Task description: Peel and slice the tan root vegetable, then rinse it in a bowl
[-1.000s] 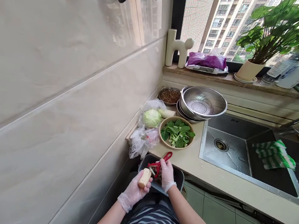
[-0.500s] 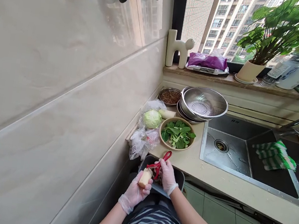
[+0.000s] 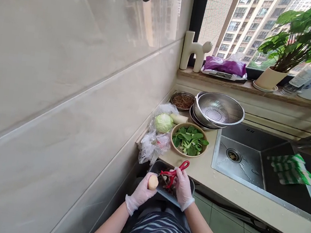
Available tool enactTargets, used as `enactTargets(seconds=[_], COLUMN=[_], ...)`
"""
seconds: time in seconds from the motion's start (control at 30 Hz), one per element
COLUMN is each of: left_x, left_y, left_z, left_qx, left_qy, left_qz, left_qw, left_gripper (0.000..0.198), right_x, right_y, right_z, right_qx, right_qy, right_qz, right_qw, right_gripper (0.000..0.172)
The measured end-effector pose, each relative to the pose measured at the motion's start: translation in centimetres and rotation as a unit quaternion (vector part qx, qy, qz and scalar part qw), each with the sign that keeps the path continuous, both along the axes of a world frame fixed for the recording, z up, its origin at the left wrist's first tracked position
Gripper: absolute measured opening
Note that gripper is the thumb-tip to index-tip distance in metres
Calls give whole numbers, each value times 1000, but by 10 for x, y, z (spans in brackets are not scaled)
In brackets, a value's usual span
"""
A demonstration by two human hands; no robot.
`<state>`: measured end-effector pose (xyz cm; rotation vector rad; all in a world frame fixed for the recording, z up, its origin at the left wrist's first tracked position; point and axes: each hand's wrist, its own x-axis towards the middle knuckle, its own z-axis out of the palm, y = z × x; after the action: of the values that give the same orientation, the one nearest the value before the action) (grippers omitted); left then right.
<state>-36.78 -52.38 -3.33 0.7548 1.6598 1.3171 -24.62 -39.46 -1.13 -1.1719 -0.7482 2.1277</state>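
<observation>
Both my hands wear clear disposable gloves and work low in the picture, above a dark bin (image 3: 157, 166) at the counter's edge. My left hand (image 3: 140, 194) is closed round a pale peeled root vegetable (image 3: 152, 182), its rounded end pointing up. My right hand (image 3: 183, 184) grips a red peeler (image 3: 175, 170), whose blade end lies against the vegetable's right side. Peelings lie inside the bin, partly hidden by my hands.
On the beige counter (image 3: 207, 172) stand a bamboo basket of green leaves (image 3: 188, 144), a bagged cabbage (image 3: 163, 123), a steel colander (image 3: 219, 109) and a small steel bowl (image 3: 182, 101). A sink (image 3: 241, 155) with a striped cloth (image 3: 290, 169) lies right. Tiled wall (image 3: 63, 82) left.
The view has shifted a little to the left and down. My left hand has turned the vegetable so its end faces up, and the peeler has stayed against it.
</observation>
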Motion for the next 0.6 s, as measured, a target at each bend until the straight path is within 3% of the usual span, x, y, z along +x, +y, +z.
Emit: enactTargets(seconds=[0.13, 0.33, 0.5, 0.6], left_x=[2, 7, 13, 13], left_y=[3, 5, 4, 2], left_z=[2, 9, 10, 12], left_qx=[-16, -40, -11, 9], left_qy=[83, 115, 25, -25], left_qz=[-19, -49, -22, 9], left_qw=[996, 991, 999, 1000], left_gripper=[41, 33, 25, 27], right_x=[-2, -5, -7, -9], right_y=[-11, -21, -27, -22], right_z=[6, 7, 2, -2], right_qx=[4, 20, 45, 65], right_qy=[14, 17, -5, -39], right_qz=[16, 25, 57, 31], right_qw=[1000, 999, 997, 997], right_gripper=[34, 38, 39, 42])
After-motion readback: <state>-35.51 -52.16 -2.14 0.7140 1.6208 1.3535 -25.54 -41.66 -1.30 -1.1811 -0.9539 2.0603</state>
